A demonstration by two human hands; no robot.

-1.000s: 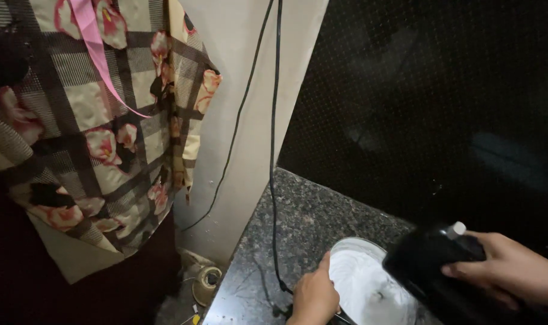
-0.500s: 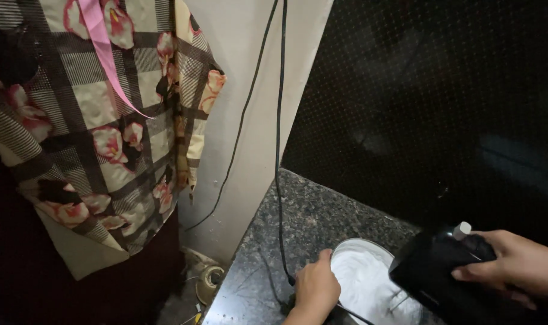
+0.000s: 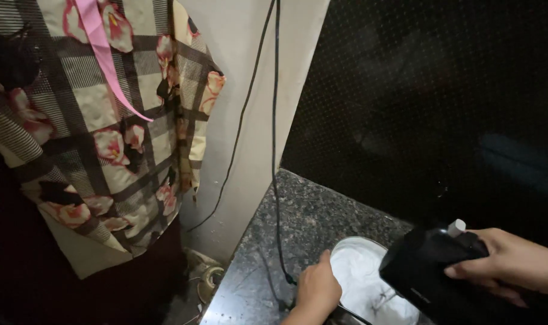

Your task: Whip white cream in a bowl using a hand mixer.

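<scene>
Down at the speckled grey granite tabletop (image 3: 298, 222), our left hand (image 3: 315, 293) has shifted onto the white-filled round bowl (image 3: 361, 274), fingers pressed to its rim. Our right hand (image 3: 512, 265) wraps the black electric hand mixer (image 3: 427, 274), beaters now dipped in.

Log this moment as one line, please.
left hand: steadies bowl rim | right hand: grips black hand mixer over white mixture | surface: granite counter
</scene>
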